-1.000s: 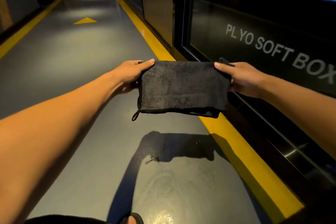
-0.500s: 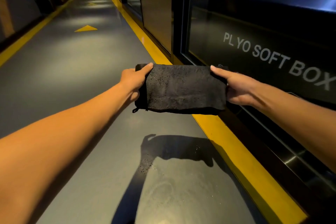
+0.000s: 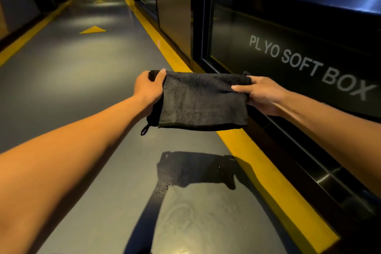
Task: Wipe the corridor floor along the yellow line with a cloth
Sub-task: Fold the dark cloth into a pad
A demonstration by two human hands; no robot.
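Clearly the wiping is not underway at this moment: the dark cloth (image 3: 203,100) hangs in mid-air at frame centre, well above the floor (image 3: 86,80). The left hand (image 3: 149,88) and right hand (image 3: 261,95) each pinch an upper corner, thumbs on top. The yellow line (image 3: 266,173) running toward lower right looks unwiped; damp streaks show bottom centre

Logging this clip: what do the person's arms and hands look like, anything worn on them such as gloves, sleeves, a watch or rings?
Both arms are bare from the frame edge to the fingertips: no sleeve shows on either forearm. The left hand and right hand wear no gloves, and no watch, band or ring is visible on the wrists or on the fingers that show. Nails look short and unpainted. The lighting is dim, so fine marks cannot be told.
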